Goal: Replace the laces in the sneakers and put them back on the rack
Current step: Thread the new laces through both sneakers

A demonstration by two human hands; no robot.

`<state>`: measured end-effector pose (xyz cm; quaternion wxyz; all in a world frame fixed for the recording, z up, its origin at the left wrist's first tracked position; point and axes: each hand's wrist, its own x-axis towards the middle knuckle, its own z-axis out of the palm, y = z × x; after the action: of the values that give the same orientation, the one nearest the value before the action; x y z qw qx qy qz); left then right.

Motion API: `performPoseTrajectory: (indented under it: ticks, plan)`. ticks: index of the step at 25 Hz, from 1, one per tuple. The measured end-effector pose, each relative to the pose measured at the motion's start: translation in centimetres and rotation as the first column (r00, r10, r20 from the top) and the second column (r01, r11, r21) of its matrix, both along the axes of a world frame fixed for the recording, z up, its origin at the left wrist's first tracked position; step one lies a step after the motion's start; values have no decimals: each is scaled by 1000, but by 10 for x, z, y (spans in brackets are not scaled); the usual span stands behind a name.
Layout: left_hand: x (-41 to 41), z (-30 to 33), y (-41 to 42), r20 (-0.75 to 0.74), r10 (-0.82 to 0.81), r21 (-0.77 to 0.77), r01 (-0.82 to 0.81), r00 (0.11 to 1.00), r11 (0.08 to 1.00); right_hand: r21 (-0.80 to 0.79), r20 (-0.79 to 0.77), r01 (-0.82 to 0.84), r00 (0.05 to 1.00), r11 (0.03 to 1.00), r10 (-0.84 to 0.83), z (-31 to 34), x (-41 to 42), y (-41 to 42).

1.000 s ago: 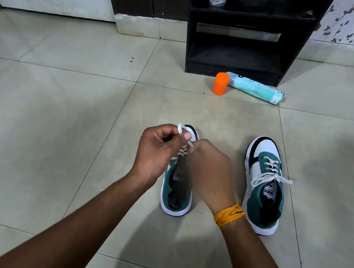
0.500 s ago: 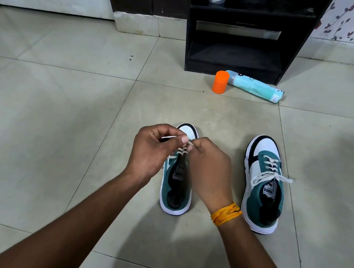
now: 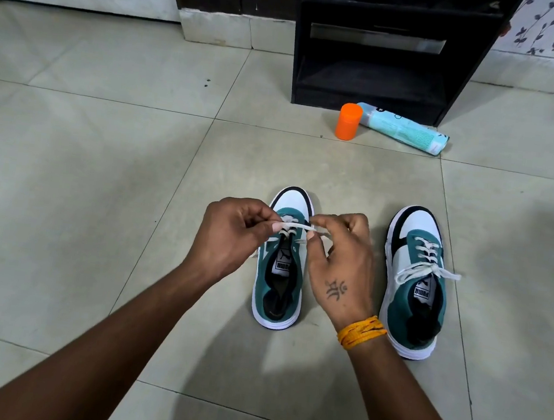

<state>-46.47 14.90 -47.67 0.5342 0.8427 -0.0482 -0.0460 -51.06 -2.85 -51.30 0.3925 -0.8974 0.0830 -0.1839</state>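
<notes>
While the white lace (image 3: 296, 226) runs taut between my two hands, this entry takes the left sneaker (image 3: 280, 272) as its landmark.

Item, left hand (image 3: 231, 239): just left of the landmark's eyelets, thumb and forefinger pinching one run of the lace, other fingers curled.

Item, right hand (image 3: 342, 258): just right of the eyelets, fingertips pinching the other run; an orange thread band (image 3: 360, 331) circles the wrist.

Item, left sneaker: teal and white, on the floor tiles (image 3: 98, 189), laced only through the eyelets nearest the toe.

Item, right sneaker (image 3: 414, 280): beside the landmark on its right, apart from it, fully laced and bowed.

Item, rack (image 3: 373, 48): well beyond the landmark's toe, black, lower shelf vacant. Orange cap (image 3: 349, 121) and pale blue bottle (image 3: 404, 129) lie before it.

Method, as I judge it: even both ends, keep the lace flat, pull snug before crossing to the next eyelets, steadying the shoe against lifting.

Writing: "PUMA" on both tongue labels. Bottle print too small to read.
</notes>
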Motion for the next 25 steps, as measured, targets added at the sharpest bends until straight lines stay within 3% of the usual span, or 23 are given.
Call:
performPoseTrajectory:
  ticks: [5,8,13,16,20,25]
  plan:
    - [-5,-4,-5,57,-47,47,44,997,998,133,90,-263,963,956,252,0,1,9]
    - [-5,-14,-1,8,-14,32,14,1000,999,131,100,-192,979,973,179,-8,4,7]
    - [-14,-39,0,-52,29,202,-18,998,979,35,-18,-126,992,991,127,-26,3,2]
    - [-15,-41,1,-88,80,126,-68,993,990,53,-21,-120,992,991,121,-27,2,6]
    - [-14,-39,4,-266,131,-56,-151,955,987,96,41,-141,990,985,137,-24,3,14]
    - [-12,-41,6,-345,97,-123,-147,934,982,-49,2,-133,991,990,133,-30,5,24]
